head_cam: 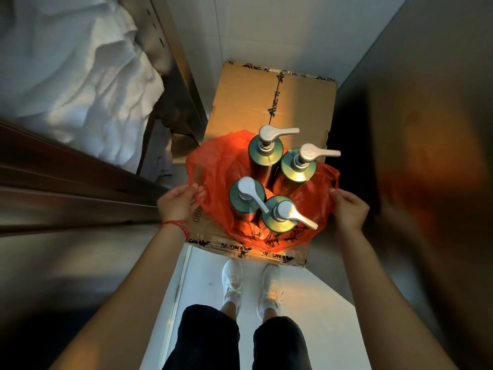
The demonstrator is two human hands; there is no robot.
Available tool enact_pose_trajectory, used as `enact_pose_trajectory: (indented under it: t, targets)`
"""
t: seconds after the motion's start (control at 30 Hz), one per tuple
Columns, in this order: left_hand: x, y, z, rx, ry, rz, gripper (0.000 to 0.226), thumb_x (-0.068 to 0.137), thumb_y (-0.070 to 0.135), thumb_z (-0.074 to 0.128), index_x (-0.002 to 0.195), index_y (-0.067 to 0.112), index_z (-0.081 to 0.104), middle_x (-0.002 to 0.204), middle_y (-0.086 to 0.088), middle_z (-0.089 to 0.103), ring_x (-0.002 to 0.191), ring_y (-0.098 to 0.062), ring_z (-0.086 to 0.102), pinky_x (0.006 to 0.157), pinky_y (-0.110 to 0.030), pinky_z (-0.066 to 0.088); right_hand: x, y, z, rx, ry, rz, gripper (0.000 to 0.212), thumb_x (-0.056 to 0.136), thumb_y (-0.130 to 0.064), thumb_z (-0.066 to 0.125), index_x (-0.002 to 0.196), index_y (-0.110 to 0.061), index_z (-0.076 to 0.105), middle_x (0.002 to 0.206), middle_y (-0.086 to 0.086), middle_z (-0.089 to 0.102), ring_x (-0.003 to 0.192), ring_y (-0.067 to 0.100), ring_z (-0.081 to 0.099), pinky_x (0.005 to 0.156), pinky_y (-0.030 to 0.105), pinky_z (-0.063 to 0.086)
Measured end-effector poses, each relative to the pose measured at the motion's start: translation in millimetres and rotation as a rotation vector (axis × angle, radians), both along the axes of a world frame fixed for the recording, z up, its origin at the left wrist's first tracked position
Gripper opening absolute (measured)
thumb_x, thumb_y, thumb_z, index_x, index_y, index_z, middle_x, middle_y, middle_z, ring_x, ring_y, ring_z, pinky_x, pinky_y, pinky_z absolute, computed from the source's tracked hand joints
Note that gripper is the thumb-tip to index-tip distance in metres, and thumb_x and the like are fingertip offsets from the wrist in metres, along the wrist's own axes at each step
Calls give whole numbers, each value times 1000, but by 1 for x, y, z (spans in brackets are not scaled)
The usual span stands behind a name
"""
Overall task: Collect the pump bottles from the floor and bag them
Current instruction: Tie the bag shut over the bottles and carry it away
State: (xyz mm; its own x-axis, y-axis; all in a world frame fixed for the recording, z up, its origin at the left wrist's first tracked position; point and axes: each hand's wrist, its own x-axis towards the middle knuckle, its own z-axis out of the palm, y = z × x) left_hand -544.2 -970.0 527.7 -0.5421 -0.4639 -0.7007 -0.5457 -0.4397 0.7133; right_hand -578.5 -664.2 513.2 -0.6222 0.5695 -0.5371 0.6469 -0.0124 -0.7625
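Left hand (178, 202) grip pinches the left rim of the orange plastic bag (213, 166); right hand (349, 208) grip pinches the right rim. Between the two grips: four green pump bottles (266, 162) upright inside the bag, silver pump heads up. Under the bag: a taped cardboard box (248, 100). Beyond the left grip: crumpled white cloth (88, 84).

4 bottle (265, 161) bases hidden in bag (213, 166), right wall (426, 156) blurred
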Motion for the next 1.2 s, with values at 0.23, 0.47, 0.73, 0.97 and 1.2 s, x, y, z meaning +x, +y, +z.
enact_pose_trajectory:
  t: [0.23,0.47,0.73,0.97,1.2]
  targets:
    - [2,11,79,88,188,-17,3,83,9,61,83,8,63,65,-2,74,66,-12,70,58,-19,55,13,-8,75,-104,202,13,12,83,-10,62,76,-18,67,55,-6,69,57,5,66,63,21,56]
    - [0,24,172,67,370,-148,9,87,6,53,85,6,62,62,0,73,65,-11,70,63,-20,57,31,-25,177,-207,376,13,13,83,-12,63,72,-16,68,54,-5,68,58,8,66,61,20,55]
    - [-9,30,249,-36,575,-278,18,83,4,57,73,12,70,61,-1,72,63,-14,70,60,-19,55,37,-42,255,-263,545,127,18,81,-11,63,65,-13,71,54,-5,68,58,9,63,62,20,55]
    - [-11,37,257,-221,556,-354,12,77,-3,64,82,7,68,61,3,73,62,-10,69,62,-16,55,32,-44,251,-91,590,278,14,77,-13,68,68,-22,73,60,-6,71,62,8,64,66,18,53]
    - [-21,49,252,-541,579,-458,15,72,6,72,79,19,72,64,7,72,64,-10,66,64,-31,57,17,-49,245,109,760,458,25,75,-3,70,72,-27,68,75,-9,68,75,-2,62,72,13,45]
